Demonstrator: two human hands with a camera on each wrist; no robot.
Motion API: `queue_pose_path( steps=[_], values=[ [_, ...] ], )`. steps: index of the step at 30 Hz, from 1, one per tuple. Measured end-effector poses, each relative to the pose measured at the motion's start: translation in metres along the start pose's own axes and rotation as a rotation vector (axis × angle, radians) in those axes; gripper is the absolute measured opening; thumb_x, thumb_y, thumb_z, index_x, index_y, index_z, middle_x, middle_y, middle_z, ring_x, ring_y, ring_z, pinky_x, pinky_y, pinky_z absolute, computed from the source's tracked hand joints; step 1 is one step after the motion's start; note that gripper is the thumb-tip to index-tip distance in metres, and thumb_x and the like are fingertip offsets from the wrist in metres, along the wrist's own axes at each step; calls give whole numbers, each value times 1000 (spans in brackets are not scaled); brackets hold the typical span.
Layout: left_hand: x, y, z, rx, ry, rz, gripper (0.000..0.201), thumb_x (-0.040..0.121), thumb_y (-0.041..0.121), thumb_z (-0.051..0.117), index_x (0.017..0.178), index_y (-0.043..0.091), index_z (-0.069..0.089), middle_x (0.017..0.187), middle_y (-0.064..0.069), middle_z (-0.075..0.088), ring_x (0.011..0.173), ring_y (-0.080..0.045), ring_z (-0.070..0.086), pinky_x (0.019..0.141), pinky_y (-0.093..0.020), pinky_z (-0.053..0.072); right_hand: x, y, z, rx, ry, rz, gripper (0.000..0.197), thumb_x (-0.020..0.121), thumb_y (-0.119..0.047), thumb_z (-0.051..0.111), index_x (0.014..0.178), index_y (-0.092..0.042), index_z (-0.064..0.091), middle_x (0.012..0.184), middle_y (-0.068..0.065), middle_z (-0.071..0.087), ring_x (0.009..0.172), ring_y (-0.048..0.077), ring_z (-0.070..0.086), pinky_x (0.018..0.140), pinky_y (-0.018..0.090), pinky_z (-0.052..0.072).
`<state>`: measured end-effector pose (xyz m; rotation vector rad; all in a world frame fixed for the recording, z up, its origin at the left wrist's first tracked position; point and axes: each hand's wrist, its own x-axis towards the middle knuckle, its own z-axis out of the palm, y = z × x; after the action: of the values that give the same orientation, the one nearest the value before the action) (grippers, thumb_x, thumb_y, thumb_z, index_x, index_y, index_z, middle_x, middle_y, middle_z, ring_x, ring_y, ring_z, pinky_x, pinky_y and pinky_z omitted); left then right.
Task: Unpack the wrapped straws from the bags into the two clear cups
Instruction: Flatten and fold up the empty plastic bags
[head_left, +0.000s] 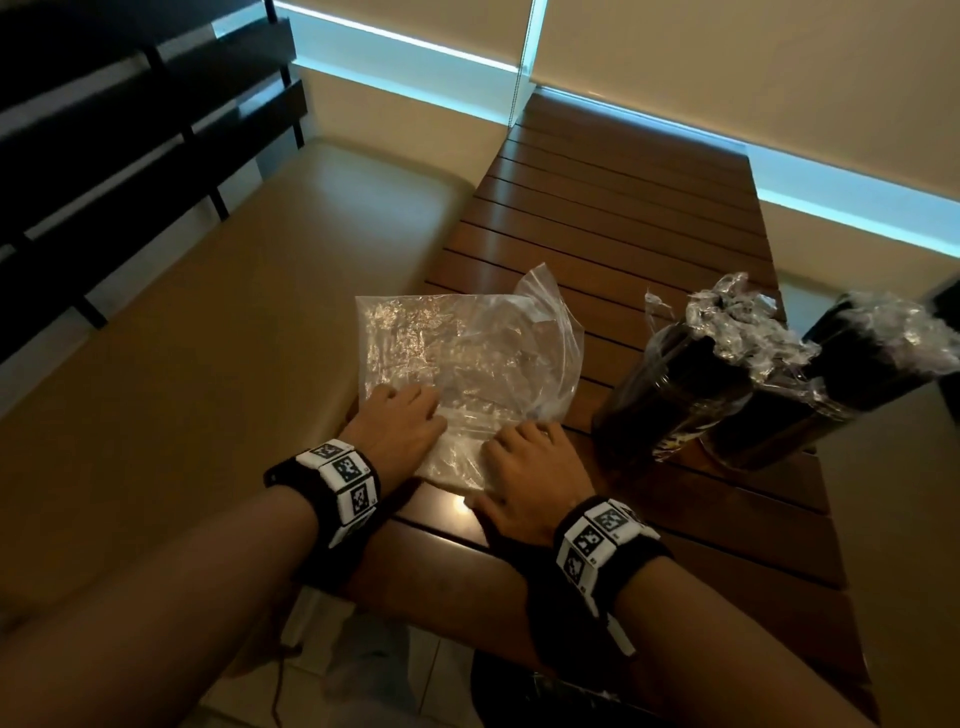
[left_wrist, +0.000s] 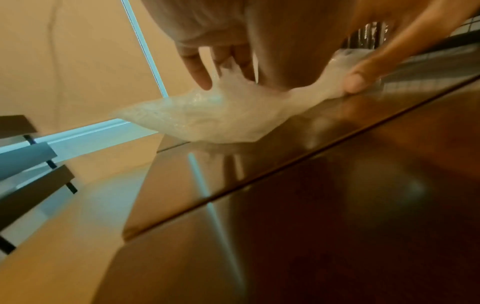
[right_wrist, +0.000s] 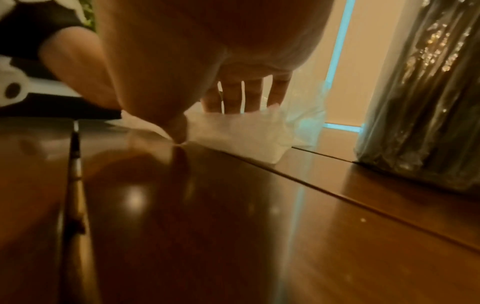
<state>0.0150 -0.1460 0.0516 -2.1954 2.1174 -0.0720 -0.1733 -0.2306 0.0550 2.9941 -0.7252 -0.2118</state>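
Observation:
Empty clear plastic bags lie flat in a stack near the front left of the wooden table. My left hand presses on the stack's near left corner with straight fingers. My right hand presses on the near right edge, its fingers extended onto the plastic. To the right stand two clear cups, packed with dark wrapped straws whose crinkled wrapper ends stick out on top. The nearer cup is close beside my right hand.
A tan padded bench runs along the table's left side, with a dark slatted backrest behind it. The bags' left edge lies at the table's left edge. Bare slats extend beyond the bags toward the wall.

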Motion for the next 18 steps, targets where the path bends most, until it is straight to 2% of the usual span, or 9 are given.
queue_pose_path(
  steps=[1,3,6,7,9,11,13,15,18],
  values=[
    [-3,1,1,0,20,52,18,86,28,52,99,19,62,104,-3,58,95,-23,56,86,-39,45,1,1,-2,8,5,14,51,87,-61,36,101,-20,62,104,0,64,98,23,57,93,40,36],
    [-10,-1,3,-59,-6,101,36,93,47,36,98,21,61,100,1,59,90,-19,57,92,-39,41,2,1,-6,100,29,46,35,93,-45,39,99,-18,61,103,2,67,96,25,61,91,38,39],
    [-14,-4,-1,-41,-87,125,62,88,70,22,105,23,60,106,4,58,97,-18,57,104,-41,35,1,2,-12,270,101,123,23,96,-33,41,97,-17,57,98,4,67,87,27,63,73,35,42],
    [-14,-4,-3,-38,-70,132,60,88,68,24,107,24,61,107,4,60,101,-19,58,106,-45,33,1,2,-13,298,108,170,21,98,-32,39,98,-18,54,96,4,66,85,28,63,67,34,40],
    [-13,-2,-9,-50,-13,76,48,85,51,29,100,25,67,102,6,66,106,-20,61,105,-52,34,1,4,-18,366,100,272,22,101,-36,32,101,-20,49,91,4,65,83,30,63,64,33,39],
    [-8,1,-14,-137,139,-14,41,81,43,34,89,25,70,95,5,67,102,-22,62,99,-52,38,0,4,-26,466,130,342,26,102,-41,26,99,-24,46,83,-1,59,80,28,63,65,34,43],
    [-2,7,-24,-238,284,-96,33,82,40,42,85,23,69,93,4,64,99,-22,59,94,-45,36,1,5,-34,582,241,409,26,101,-44,25,90,-27,42,79,-7,56,75,24,61,66,36,47],
    [5,15,-36,-276,376,-130,24,82,38,48,80,23,67,88,4,62,93,-21,57,89,-42,36,6,8,-40,725,394,492,25,101,-42,31,86,-26,44,78,-8,56,71,15,58,64,35,47],
    [7,28,-47,-475,375,-83,15,85,29,55,82,17,64,83,1,59,74,-20,56,71,-33,44,16,10,-52,889,646,532,15,97,-27,51,85,-19,45,80,-6,52,70,6,50,63,25,39]
  ],
)
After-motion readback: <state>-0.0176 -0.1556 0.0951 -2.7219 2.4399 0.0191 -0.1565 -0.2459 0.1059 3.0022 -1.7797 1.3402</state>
